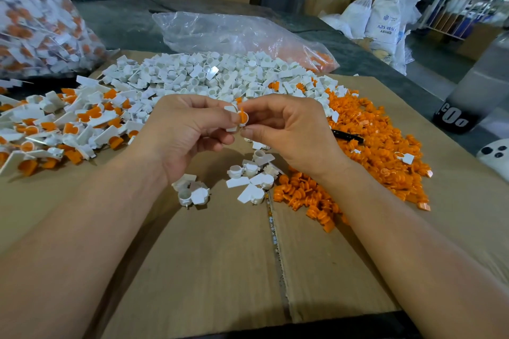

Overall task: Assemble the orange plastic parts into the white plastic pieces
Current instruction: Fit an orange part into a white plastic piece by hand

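Orange part (pixel 243 118), pinched by right hand (pixel 289 132), meets white piece (pixel 230 109) pinched by left hand (pixel 187 132); skewed pressure could jam it.

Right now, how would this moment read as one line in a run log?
left hand: pinches white piece | right hand: pinches orange part against it | surface: cardboard

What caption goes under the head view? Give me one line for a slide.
Mid-assembly: left hand and right hand hold an orange part against a white piece over cardboard heaped with loose parts.
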